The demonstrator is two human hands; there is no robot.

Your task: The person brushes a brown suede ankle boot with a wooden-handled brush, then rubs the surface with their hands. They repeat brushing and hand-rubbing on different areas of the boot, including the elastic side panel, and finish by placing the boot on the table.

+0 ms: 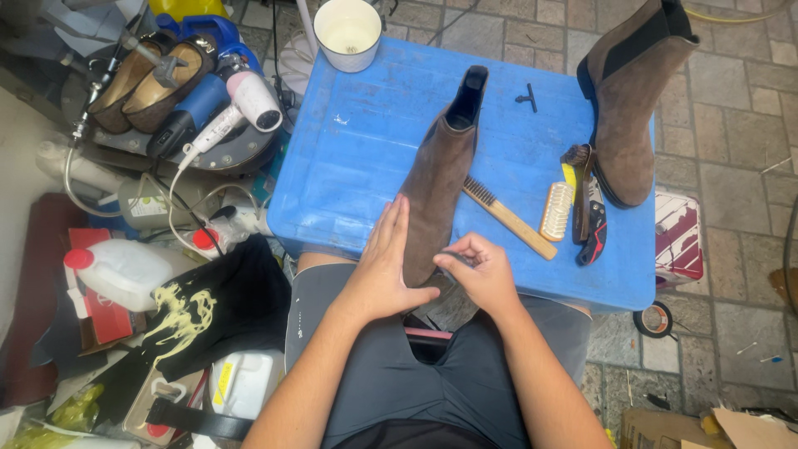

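Observation:
A brown suede ankle boot [440, 179] lies on its side on a blue plastic lid [357, 158], its toe toward me. My left hand [384, 270] rests flat against the boot's left side near the toe. My right hand [478, 270] has its fingers curled on a small dark thing at the boot's toe; what it is I cannot tell. The matching boot [632, 108] lies at the lid's right edge.
A wooden-handled wire brush [507, 218], a pale brush [555, 211], a dark brush [579, 187] and pliers [593, 220] lie between the boots. A white cup [347, 32] stands at the back. Left of the lid are a hair dryer [237, 108], shoes [150, 79] and white jugs [120, 270].

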